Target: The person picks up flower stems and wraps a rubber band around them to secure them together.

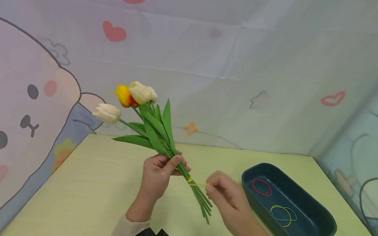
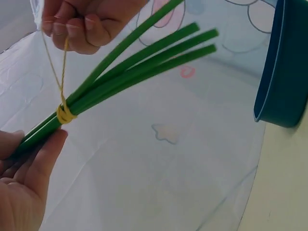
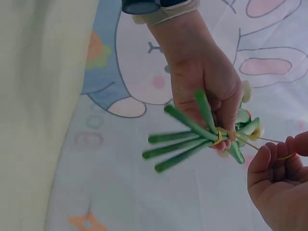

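Note:
A bunch of artificial tulips [image 1: 157, 125], with white and yellow-orange heads, tilts to the left above the table. My left hand [image 1: 158, 173] grips its green stems [image 2: 139, 72] between thumb and fingers. Just below that grip, a yellow rubber band [image 2: 66, 114] is wound round the stems. One loop of the band stretches away from them, and my right hand [image 1: 228, 200] pinches its end. In the right wrist view the stretched strands run from the stems to the right hand's fingers [image 3: 269, 159]. The cut stem ends spread apart beyond the band.
A dark blue tray [image 1: 300, 189] stands at the right of the pale table [image 1: 88, 184]. Inside it lie a red rubber band [image 1: 262, 187] and, closer to me, yellow and green bands [image 1: 283, 215]. A printed cloth [image 1: 194, 62] hangs behind the table.

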`<action>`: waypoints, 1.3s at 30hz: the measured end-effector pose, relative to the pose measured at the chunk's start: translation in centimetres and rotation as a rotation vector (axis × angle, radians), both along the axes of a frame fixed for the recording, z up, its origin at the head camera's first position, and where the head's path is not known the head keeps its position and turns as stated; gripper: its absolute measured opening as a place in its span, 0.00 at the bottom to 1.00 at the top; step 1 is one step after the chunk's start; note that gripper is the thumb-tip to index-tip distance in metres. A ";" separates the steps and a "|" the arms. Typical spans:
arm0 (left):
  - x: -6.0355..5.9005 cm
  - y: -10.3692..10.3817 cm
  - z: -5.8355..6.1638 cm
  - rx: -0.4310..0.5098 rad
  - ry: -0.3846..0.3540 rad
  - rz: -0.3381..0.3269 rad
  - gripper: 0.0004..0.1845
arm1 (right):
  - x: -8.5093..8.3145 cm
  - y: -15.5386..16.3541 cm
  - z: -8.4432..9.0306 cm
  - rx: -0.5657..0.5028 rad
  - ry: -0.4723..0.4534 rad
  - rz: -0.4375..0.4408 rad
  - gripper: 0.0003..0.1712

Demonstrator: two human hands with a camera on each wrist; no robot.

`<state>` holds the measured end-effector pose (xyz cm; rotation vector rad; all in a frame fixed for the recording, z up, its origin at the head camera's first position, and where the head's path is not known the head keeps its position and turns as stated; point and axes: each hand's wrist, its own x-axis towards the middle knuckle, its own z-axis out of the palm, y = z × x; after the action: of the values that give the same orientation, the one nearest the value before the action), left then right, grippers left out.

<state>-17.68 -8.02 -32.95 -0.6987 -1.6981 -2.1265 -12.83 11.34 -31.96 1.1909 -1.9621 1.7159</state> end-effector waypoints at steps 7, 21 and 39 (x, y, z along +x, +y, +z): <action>0.0 -0.6 0.1 -0.126 -0.108 -0.219 0.16 | -1.1 1.2 0.0 -0.015 0.000 0.058 0.12; -0.5 -1.7 -0.2 0.188 -0.163 -0.611 0.07 | -1.5 2.0 -1.0 -0.062 -0.134 0.103 0.08; -0.9 -1.5 0.5 0.700 -0.608 -0.316 0.09 | 0.9 0.8 -2.2 0.060 0.036 -0.193 0.11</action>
<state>-18.61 -9.54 -32.44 -0.1094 -0.9338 -3.1208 -11.96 12.09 -34.18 1.0060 -2.0463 1.5402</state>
